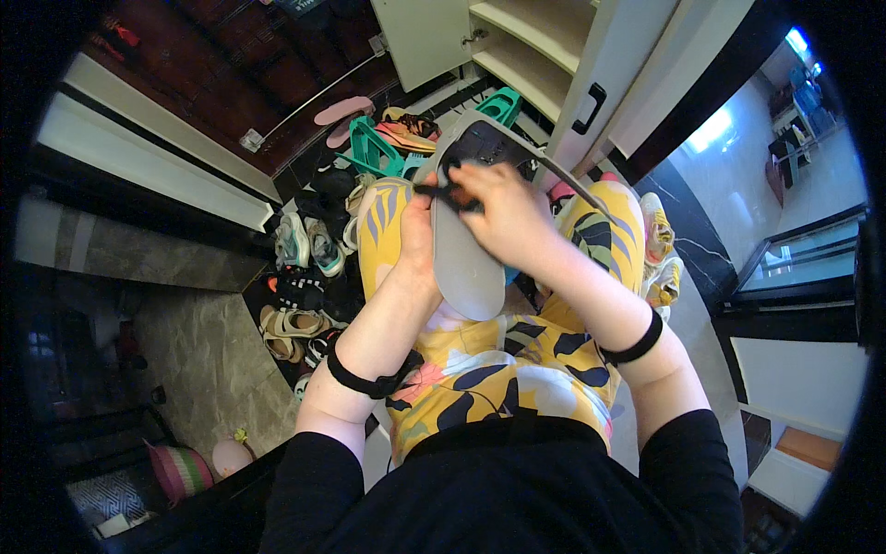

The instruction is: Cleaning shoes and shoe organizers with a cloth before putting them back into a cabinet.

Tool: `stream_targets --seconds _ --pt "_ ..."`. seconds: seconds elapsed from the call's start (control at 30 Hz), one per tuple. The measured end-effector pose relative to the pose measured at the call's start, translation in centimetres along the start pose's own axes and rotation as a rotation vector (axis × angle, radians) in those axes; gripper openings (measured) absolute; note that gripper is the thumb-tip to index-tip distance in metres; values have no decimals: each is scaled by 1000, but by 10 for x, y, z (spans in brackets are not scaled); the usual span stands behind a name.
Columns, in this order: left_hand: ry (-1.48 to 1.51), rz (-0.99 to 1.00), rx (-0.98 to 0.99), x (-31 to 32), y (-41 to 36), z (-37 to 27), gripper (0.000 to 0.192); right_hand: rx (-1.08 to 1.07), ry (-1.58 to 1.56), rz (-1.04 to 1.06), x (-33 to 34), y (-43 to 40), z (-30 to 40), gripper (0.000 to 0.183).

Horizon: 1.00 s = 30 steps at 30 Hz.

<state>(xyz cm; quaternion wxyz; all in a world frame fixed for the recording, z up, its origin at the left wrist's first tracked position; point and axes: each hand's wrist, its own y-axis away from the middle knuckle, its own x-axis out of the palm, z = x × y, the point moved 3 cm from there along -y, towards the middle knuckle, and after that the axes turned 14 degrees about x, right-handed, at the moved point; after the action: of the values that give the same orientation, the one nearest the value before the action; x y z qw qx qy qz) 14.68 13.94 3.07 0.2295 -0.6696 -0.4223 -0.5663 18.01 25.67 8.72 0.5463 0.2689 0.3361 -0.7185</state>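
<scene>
A grey sandal or slipper (471, 270) with a smooth, rounded end lies over my lap, its far part dark inside a grey rim. My left hand (419, 232) is closed on its left side. Over the dark part, my right hand (502, 208) has bent fingers at a black strap (443, 194); its fingertips are blurred, and their hold on the strap is unclear. A thin grey edge runs right from the far end; what it belongs to cannot be told. Beneath are my yellow patterned trousers (471, 353).
Sneakers (324, 246), beige sandals (297, 322) and pink slippers (344, 111) crowd the floor to the left and ahead. Green plastic shoe racks (377, 149) stand among them. An open cabinet (526, 69) is ahead; yellow-and-white sneakers (661, 280) lie at right.
</scene>
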Motion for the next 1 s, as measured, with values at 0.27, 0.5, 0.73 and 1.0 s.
stream_targets --seconds 0.27,0.5,0.73,1.0 --pt "-96 96 -3 3 -2 -23 48 -356 9 44 -13 66 50 60" --pt "-69 -89 37 6 -4 -6 40 -44 -75 39 2 13 9 50" --pt "-133 -46 27 9 1 -16 45 -251 -14 89 -9 55 39 58" --pt "128 131 43 -6 -5 -16 39 -157 -49 76 0 19 29 50"
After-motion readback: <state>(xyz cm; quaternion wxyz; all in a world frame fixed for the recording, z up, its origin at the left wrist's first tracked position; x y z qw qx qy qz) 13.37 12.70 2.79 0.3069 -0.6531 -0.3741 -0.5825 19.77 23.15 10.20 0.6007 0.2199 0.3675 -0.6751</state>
